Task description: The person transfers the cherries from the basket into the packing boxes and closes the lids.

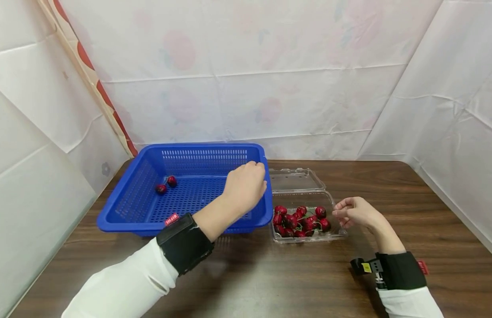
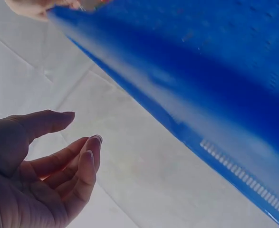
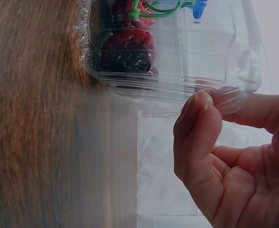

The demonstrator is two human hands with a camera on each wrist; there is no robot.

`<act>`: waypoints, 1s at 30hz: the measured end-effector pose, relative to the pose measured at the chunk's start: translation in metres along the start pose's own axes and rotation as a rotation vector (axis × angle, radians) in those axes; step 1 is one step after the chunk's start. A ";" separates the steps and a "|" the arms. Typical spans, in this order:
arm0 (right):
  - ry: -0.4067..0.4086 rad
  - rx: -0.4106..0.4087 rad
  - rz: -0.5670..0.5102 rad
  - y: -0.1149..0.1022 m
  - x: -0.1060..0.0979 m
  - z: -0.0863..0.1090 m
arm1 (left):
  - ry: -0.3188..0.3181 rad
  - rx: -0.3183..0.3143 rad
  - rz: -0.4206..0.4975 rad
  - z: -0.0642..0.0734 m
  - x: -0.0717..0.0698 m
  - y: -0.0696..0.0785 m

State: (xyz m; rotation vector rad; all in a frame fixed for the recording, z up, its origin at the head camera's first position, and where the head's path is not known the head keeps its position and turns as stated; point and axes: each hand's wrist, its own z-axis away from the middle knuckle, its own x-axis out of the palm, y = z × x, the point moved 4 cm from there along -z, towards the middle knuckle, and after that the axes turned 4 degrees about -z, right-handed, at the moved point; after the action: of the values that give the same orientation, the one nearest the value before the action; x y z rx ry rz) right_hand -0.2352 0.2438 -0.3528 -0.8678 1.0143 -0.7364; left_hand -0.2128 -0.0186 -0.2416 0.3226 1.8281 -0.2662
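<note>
My left hand [image 1: 246, 187] hovers over the right part of a blue perforated plastic basket [image 1: 111, 212], its back toward the head camera. In the left wrist view its fingers [image 2: 85, 178] bend loosely, with a gap to the thumb and nothing held. Two dark red cherries [image 1: 161, 189] lie on the basket's floor at the left. My right hand [image 1: 359, 212] pinches the right side wall of a clear plastic clamshell box [image 3: 177, 85] between thumb and fingertips. Several cherries [image 1: 290, 221] with green stems sit inside that box.
The box's hinged lid [image 1: 293, 180] lies folded back behind it. Basket and box stand side by side on a dark wooden table [image 1: 293, 278]. White patterned sheeting [image 1: 238, 79] hangs behind the table and at both sides.
</note>
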 end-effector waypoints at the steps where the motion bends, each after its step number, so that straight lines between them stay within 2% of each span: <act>1: 0.000 0.000 0.002 0.000 0.000 0.000 | -0.007 -0.006 0.000 -0.001 -0.001 -0.003; 12: 0.005 0.019 0.004 0.002 -0.001 0.003 | -0.082 -0.128 0.010 -0.016 -0.002 -0.043; 18: 0.005 0.022 0.001 0.002 0.000 0.004 | -0.156 -0.189 -0.012 -0.026 -0.003 -0.068; 25: 0.009 0.023 -0.003 0.002 0.001 0.005 | -0.269 -0.258 0.007 -0.032 -0.005 -0.096; 30: 0.016 0.019 0.003 0.002 0.001 0.003 | -0.304 -0.308 0.014 -0.033 -0.003 -0.117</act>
State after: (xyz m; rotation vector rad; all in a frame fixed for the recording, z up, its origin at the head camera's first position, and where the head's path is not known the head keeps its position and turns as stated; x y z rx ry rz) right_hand -0.2318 0.2449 -0.3544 -0.8449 1.0212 -0.7511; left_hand -0.2833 -0.1173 -0.2282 0.0735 1.5367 -0.0191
